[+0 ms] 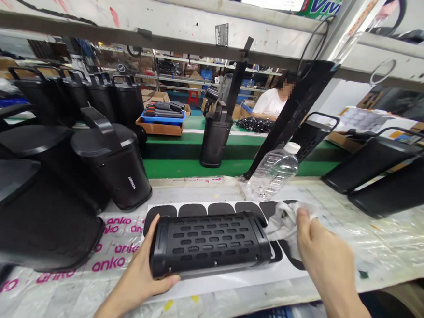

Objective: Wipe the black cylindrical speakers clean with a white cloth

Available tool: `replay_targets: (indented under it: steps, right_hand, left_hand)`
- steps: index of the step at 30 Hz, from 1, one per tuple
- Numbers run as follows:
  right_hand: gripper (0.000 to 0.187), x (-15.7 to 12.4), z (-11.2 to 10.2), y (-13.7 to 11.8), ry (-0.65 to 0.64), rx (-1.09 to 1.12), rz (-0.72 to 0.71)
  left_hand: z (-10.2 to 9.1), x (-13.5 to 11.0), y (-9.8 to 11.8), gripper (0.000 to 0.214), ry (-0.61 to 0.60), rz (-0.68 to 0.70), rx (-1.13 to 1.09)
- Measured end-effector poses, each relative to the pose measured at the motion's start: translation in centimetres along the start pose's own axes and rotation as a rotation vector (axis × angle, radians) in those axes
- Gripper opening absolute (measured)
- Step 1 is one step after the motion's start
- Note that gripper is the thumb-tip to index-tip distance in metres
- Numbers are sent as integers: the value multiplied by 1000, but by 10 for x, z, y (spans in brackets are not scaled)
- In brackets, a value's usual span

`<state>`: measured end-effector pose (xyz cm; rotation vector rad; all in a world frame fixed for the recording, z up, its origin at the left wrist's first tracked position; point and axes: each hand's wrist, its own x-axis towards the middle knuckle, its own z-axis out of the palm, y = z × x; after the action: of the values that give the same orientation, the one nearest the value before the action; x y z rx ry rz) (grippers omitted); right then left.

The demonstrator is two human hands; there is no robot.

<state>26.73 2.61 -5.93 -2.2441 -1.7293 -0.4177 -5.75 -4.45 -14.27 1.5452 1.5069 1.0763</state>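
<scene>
A black speaker [213, 239] with a slotted grille lies on its side in front of me, its handle end pointing right. My left hand [150, 266] grips its left end, thumb along the near edge and fingers behind. In my right hand [322, 249] a crumpled white cloth [283, 224] is pinched beside the speaker's right end; I cannot tell whether it touches the speaker. Under the speaker lies a white sheet [225, 281] bearing several black rounded pads [193, 211]. A clear plastic bottle [274, 173] with a white cap stands just behind the cloth.
Several black speakers crowd the left, one marked MERKURY [115, 167]. More speakers [375, 160] stand at the right. Behind the bench runs a green conveyor [175, 168] with one speaker [216, 137] on it. A slanted black post [291, 116] rises behind the bottle. A person [272, 100] sits beyond.
</scene>
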Motion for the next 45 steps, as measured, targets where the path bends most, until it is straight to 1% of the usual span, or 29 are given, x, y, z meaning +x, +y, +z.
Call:
replay_targets:
  steps: [1,2,3,4,6,7,9,11,12,13,14,16,17,18,20,21,22,24,25,27,29,30,32,35,37,39,41,43,45]
  right_hand:
    - [62,0,0,-3,63,70,-34]
    - [64,-2,3,-9,126,174,-122]
    - [64,-7,7,-16,165,293,-243]
    - [60,-14,13,-21,174,407,-363]
    - [43,-30,24,-26,123,569,-536]
    - [41,-38,29,-24,89,613,-579]
    - [47,-52,35,-12,50,651,-635]
    - [52,-62,37,1,92,679,-668]
    - [53,-64,38,6,126,693,-676]
    - [55,-65,38,9,152,704,-680]
    - [55,-65,38,10,165,710,-679]
    - [53,-59,37,6,151,707,-682]
    - [50,-54,37,2,137,701,-674]
    - [47,-50,36,-3,121,693,-652]
    - [42,-43,35,-11,105,671,-586]
    - [41,-42,34,-14,109,662,-554]
    - [41,-42,33,-15,122,658,-535]
    - [45,-50,28,-11,135,680,-556]
    - [46,-55,26,-7,126,703,-597]
    - [49,-68,22,3,95,748,-699]
    - [50,-76,19,11,55,771,-765]
    - [50,-77,19,13,42,777,-758]
    - [49,-72,20,11,13,790,-673]
    - [44,-50,23,0,-55,805,-539]
    - [43,-32,24,-8,-116,816,-470]
    - [45,-16,25,-15,-189,829,-375]
    - [47,-8,25,-19,-247,837,-308]
    - [47,-11,23,-20,-225,827,-315]
    - [43,-24,17,-18,-131,801,-388]
  left_hand:
    - [0,0,1,112,2,0,7]
    - [0,0,1,111,6,-2,15]
    - [0,0,2,111,10,-2,21]
    - [-1,1,2,111,15,1,24]
    - [-2,3,-2,113,5,3,11]
    - [-2,4,-5,111,1,-16,-20]
    - [-5,6,-14,99,6,-101,-126]
    - [-10,7,-21,86,13,-158,-225]
    - [-13,7,-21,84,17,-140,-231]
    - [-16,7,-18,84,20,-90,-183]
    - [-19,7,-11,86,25,-20,-85]
    - [-20,11,13,88,22,161,209]
    - [-17,16,28,88,-4,263,374]
    - [-12,21,44,91,-56,385,516]
    - [5,36,72,113,-194,592,707]
    - [16,45,83,122,-242,651,765]
    - [26,52,90,126,-278,680,814]
    - [44,64,96,122,-286,668,868]
    - [50,68,95,117,-276,651,882]
    - [56,70,93,108,-253,634,895]
    - [56,68,91,103,-244,629,916]
    - [55,66,91,102,-248,628,930]
    - [53,63,91,100,-259,630,952]
    - [55,62,91,99,-248,638,959]
    - [57,63,89,103,-231,637,957]
    - [58,65,87,107,-212,636,953]
    - [59,65,86,107,-198,627,949]
    - [58,65,86,107,-188,613,940]
    - [58,64,87,107,-191,599,928]
